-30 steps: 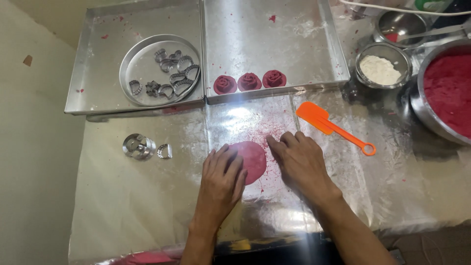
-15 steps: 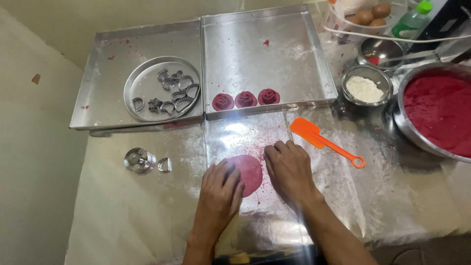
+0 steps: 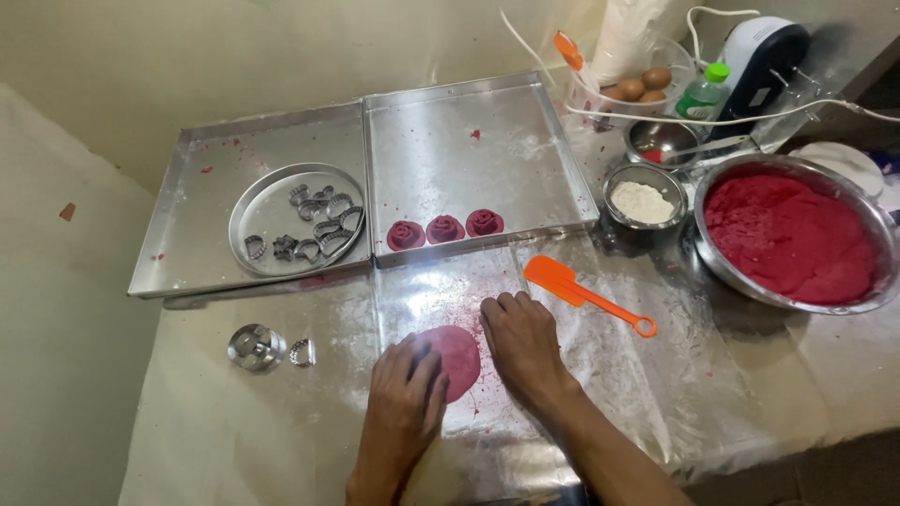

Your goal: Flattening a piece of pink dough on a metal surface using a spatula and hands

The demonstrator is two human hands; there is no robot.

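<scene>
Two hands flat on the shiny sheet, palms down, fingers together and laid out straight — left hand (image 3: 405, 398) overlapping the near-left edge of a flattened red dough disc (image 3: 457, 358), right hand (image 3: 521, 345) touching its right edge; neither pinching nor gripping anything. Disc itself pressed thin on the plastic-covered worktop (image 3: 656, 394), between the two hands. Just right of the right hand, an orange spatula (image 3: 581, 290), lying at a slant, apart from the fingers. To the left, a round metal cutter (image 3: 255, 345) with a small petal cutter (image 3: 302, 352) beside it. Farther up, two square metal trays side by side: right tray (image 3: 487, 150) with three red dough roses (image 3: 444, 229) in a row at its near edge, left tray (image 3: 192, 215) bearing a round tin (image 3: 272, 211) full of small cutters. Off to the right, a small bowl of white flour (image 3: 643, 200) and a large steel bowl of red dough (image 3: 792, 234). Behind these — eggs (image 3: 642, 84), a green-capped bottle (image 3: 703, 92) and a hand mixer (image 3: 759, 56).
</scene>
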